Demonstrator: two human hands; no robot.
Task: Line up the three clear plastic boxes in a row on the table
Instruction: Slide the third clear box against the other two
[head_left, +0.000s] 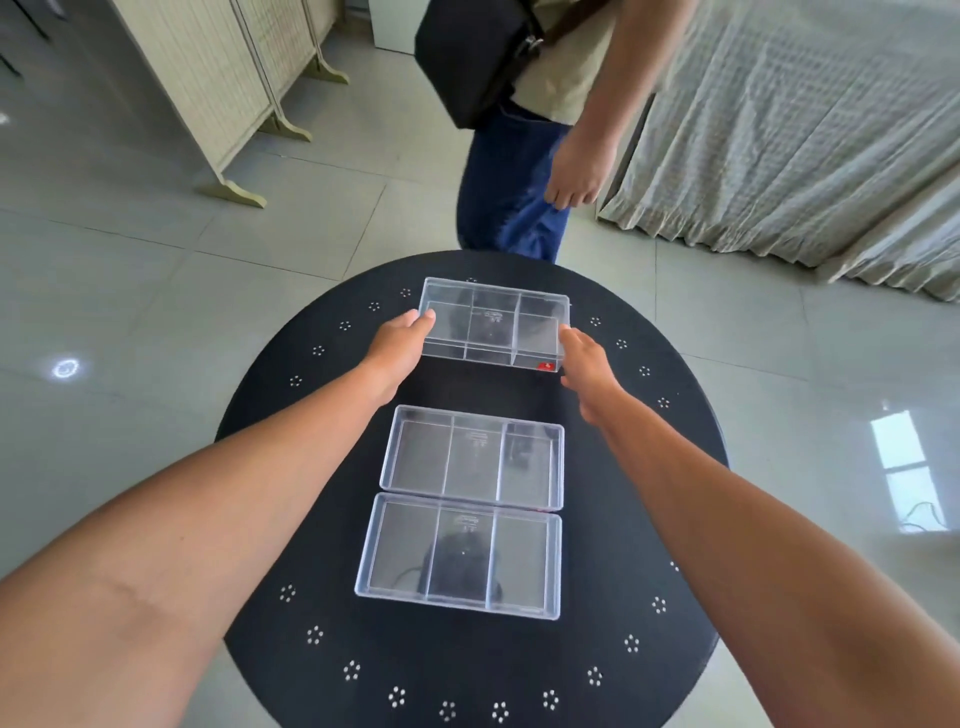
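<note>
Three clear plastic boxes with inner dividers are on the round black table (623, 519). The far box (493, 325) has a small red sticker at its near right corner. My left hand (402, 338) grips its left end and my right hand (584, 358) grips its right end. The middle box (472, 457) lies flat at the table's centre, with a gap of bare table between it and the far box. The near box (460, 556) lies right behind it toward me, their long edges touching.
Another person (524, 130) in jeans with a black bag stands just beyond the table's far edge, one hand hanging down. A folding screen (218, 88) stands at the back left and a covered bed (805, 130) at the right. Glossy tiled floor surrounds the table.
</note>
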